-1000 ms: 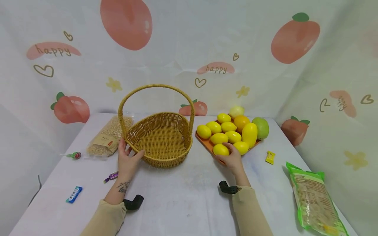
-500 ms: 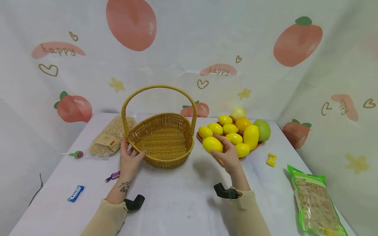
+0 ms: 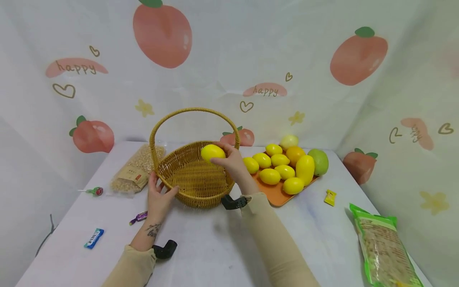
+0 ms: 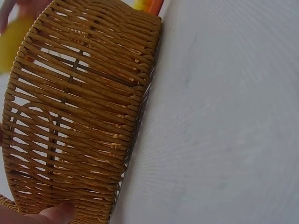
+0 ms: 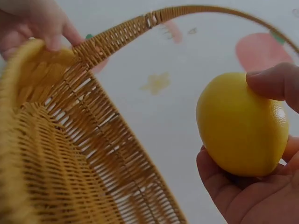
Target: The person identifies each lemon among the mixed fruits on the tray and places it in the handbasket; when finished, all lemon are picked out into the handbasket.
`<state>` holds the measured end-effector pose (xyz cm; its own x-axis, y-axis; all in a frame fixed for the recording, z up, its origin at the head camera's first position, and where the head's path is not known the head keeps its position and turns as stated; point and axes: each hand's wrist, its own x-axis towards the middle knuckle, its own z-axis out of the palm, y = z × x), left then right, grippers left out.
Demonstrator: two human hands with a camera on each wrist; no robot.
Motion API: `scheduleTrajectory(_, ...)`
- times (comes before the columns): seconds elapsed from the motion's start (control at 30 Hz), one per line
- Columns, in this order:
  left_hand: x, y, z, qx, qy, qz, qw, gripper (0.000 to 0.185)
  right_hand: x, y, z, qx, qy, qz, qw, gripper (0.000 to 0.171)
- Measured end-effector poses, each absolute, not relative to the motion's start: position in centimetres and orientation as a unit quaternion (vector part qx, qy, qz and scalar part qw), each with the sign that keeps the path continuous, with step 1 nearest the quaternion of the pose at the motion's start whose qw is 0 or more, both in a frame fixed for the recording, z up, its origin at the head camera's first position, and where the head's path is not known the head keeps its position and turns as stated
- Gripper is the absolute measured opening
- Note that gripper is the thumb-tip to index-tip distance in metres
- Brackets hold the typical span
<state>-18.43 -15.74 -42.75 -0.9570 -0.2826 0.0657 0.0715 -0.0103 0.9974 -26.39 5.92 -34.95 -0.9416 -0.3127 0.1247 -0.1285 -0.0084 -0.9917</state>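
Observation:
A woven wicker basket (image 3: 195, 179) with a tall hoop handle (image 3: 193, 110) stands on the table's middle. My left hand (image 3: 157, 195) grips its near-left rim, thumb (image 4: 58, 212) on the outside wall (image 4: 79, 121). My right hand (image 3: 231, 161) holds a yellow lemon (image 3: 212, 152) (image 5: 240, 123) above the inside of the basket, fingers curled round it. To the right lies an orange tray (image 3: 274, 193) with several lemons (image 3: 269, 175), an orange, a green fruit (image 3: 318, 161) and a pale one.
A bag of kernels (image 3: 138, 169) lies left of the basket, with a lollipop (image 3: 94, 191), a purple sweet (image 3: 138, 217) and a blue wrapped sweet (image 3: 94, 238) nearby. A yellow sweet (image 3: 330, 197) and a green snack bag (image 3: 385, 245) lie at the right. Cloth walls close three sides.
My right hand lifted a lemon off the tray and carried it left, over the basket. The left hand has stayed on the basket's rim.

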Motion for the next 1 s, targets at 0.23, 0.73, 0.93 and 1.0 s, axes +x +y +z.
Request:
scheduleTrajectory(0.23, -18.5, -15.9, -42.7, 0.074, -0.691, -0.709, 0.124, 0.094, -29.6, 3.1, -34.5, -0.118, 0.709, -0.689, 0.087, 0.058)
scheduleTrajectory(0.73, -18.4, -15.7, -43.0, 0.08, -0.693, -0.707, 0.119, 0.095, -30.5, 3.0, -35.2, -0.102, 0.72, -0.684, 0.067, 0.062)
scheduleTrajectory(0.93, -18.5, -15.7, -43.0, 0.089, -0.694, -0.704, 0.119, 0.095, -28.3, 4.4, -34.7, -0.133, 0.703, -0.696, 0.069, 0.059)
scheduleTrajectory(1.0, -18.6, -15.7, -43.0, 0.089, -0.694, -0.704, 0.12, 0.094, -27.4, 5.1, -34.7, -0.146, 0.688, -0.707, 0.069, 0.058)
